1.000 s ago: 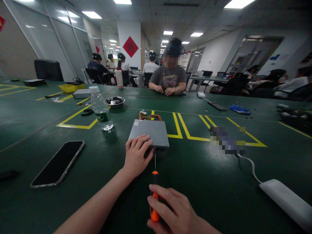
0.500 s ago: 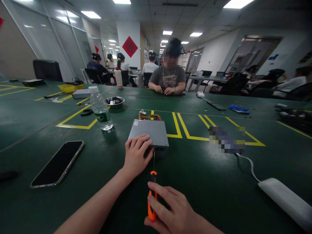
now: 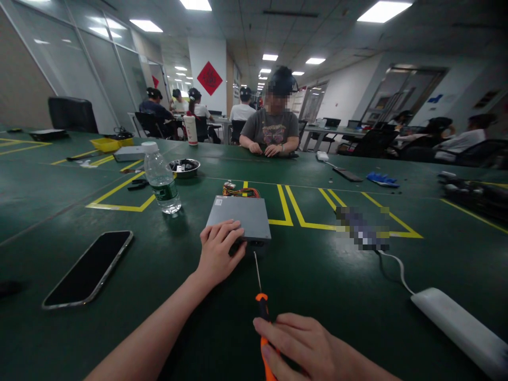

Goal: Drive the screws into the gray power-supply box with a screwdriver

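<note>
A grey computer power supply lies on the green table, its bundle of coloured cables at the far side. My left hand grips its near left corner, fingers over the top and thumb by the front face. In my right hand is a screwdriver with an orange and black handle, closed between thumb and fingers. Its shaft points away from me, and the tip is just short of the power supply's near face, apart from it. The handle's lower end runs out of view.
A water bottle and a phone are on the left. Behind them are a metal bowl and a yellow tray. On the right lies a white power strip with a cable. A person sits opposite.
My right hand has drawn the screwdriver back toward me and slightly right, so its tip has left the power supply's near face. The left hand stays on the power supply.
</note>
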The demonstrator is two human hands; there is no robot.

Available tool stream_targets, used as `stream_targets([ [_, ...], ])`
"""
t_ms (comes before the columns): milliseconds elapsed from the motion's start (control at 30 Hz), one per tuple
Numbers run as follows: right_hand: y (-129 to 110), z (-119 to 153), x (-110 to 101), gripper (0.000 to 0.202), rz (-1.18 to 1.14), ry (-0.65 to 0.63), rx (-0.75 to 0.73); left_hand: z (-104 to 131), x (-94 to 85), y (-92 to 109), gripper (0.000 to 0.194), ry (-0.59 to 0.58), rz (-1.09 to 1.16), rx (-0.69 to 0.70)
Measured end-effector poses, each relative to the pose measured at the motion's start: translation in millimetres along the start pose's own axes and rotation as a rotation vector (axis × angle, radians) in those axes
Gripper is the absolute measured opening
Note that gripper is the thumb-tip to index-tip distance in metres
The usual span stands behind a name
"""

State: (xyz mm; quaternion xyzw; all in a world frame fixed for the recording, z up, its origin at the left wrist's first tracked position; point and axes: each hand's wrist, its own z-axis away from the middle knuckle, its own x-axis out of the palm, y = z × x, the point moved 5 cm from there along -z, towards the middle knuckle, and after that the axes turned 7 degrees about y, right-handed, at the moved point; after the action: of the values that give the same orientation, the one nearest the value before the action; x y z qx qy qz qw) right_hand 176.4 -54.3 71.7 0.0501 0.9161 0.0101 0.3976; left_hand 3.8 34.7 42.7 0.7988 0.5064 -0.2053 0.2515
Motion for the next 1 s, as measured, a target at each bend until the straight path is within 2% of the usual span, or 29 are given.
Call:
stream_targets([
  [67, 4, 8, -2, 0.011, 0.053, 0.058, -0.062, 0, 0.3, -1, 0.021, -0.003, 0.005, 0.003],
  [100, 6, 12, -2, 0.015, 0.071, 0.087, -0.093, 0, 0.5, -1, 0.021, -0.003, 0.005, 0.005],
  [267, 13, 25, 3, 0.012, 0.079, 0.111, -0.063, 1, 1.7, -2, 0.022, 0.004, -0.007, 0.007],
  [1000, 18, 21, -2, 0.023, 0.123, 0.142, 0.001, 2, 3.3, -2, 0.022, 0.012, -0.028, 0.013],
])
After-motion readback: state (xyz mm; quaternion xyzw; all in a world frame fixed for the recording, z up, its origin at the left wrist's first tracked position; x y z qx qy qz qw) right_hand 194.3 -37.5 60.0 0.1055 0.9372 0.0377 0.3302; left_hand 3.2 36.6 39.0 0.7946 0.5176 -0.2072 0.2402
